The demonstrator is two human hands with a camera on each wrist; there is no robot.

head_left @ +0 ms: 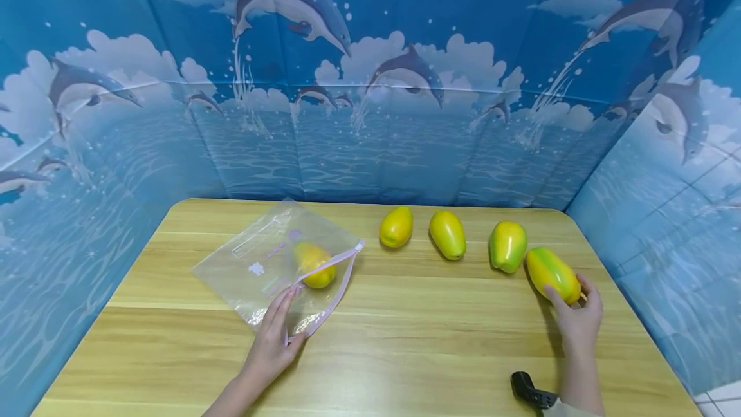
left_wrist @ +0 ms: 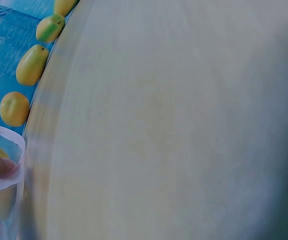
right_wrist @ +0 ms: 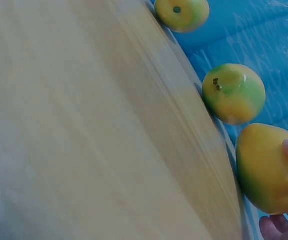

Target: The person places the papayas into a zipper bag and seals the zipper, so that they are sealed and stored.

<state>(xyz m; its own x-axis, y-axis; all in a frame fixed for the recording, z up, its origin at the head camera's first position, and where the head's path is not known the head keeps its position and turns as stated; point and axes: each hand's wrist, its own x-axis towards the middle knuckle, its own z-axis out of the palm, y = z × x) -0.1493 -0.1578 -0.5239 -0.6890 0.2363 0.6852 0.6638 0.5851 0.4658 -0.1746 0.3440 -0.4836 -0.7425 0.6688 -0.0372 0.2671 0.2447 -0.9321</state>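
Note:
A clear zip bag (head_left: pixel 240 262) with a purple seal strip lies on the left of the table, one yellow papaya (head_left: pixel 318 275) inside near its mouth. My left hand (head_left: pixel 272 342) holds the bag's open edge, fingers over the strip; the left wrist view shows a fingertip on the strip (left_wrist: pixel 15 176). At the right, my right hand (head_left: pixel 581 325) grips the near end of a yellow-green papaya (head_left: pixel 550 272), thumb on one side and fingers on the other. From the right wrist view, that papaya (right_wrist: pixel 266 170) hides part of the fingers.
Three more papayas stand in a row along the back: one (head_left: pixel 396 227) right of the bag, one (head_left: pixel 448 235) mid-table, one (head_left: pixel 508 247) close to the gripped one. The wooden table (head_left: pixel 405 352) meets a dolphin-printed blue curtain (head_left: pixel 370 147). A black strap piece (head_left: pixel 529 391) sits at the right wrist.

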